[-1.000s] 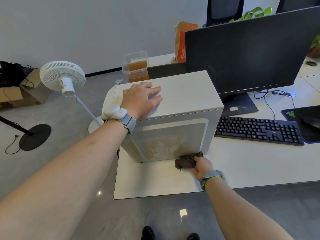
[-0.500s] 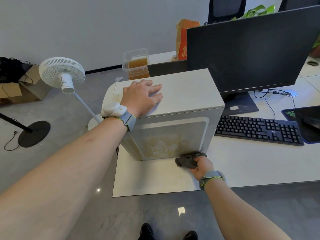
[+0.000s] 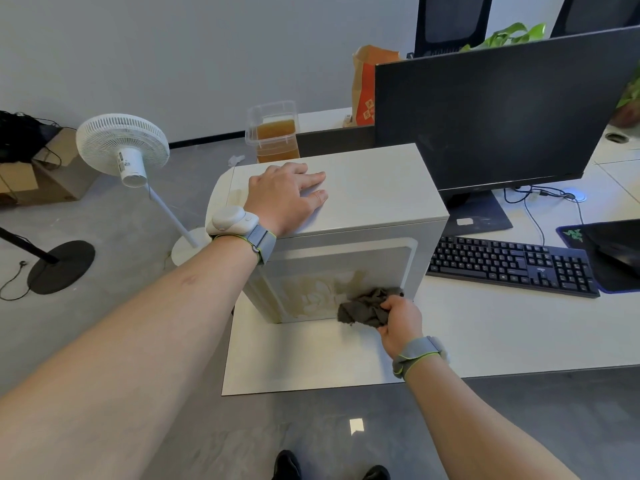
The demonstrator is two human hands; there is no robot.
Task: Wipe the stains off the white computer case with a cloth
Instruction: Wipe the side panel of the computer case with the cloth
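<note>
**A:** So where's the case sitting, and which way does it run?

**B:** The white boxy metal computer case (image 3: 346, 216) stands upright on the near-left corner of the white desk (image 3: 485, 334). Its long axis runs left to right across the desk, with the rounded end pointing left toward the desk's left edge and the squared end toward the black keyboard (image 3: 512, 265) on its right. The big side panel faces the person, and it's got yellowish-brown stains smeared over the lower middle.

**A:** Hands?

**B:** Left hand (image 3: 284, 195) lies flat on the top of the case near its left end — fingers straight, spread a little, pointing right, holding nothing. Right hand (image 3: 400, 318) has its fingers curled round a crumpled dark grey cloth (image 3: 367, 306), pressed against the lower right part of the stained panel, just above where the case meets the desk. Both wrists wear grey straps with green edging.

**A:** Anything else around?

**B:** A black flat monitor (image 3: 502, 109) just behind the case on the right, a clear plastic container with amber liquid (image 3: 275, 133) at the far side, and a white standing fan (image 3: 123, 147) on the grey floor to the left.
</note>
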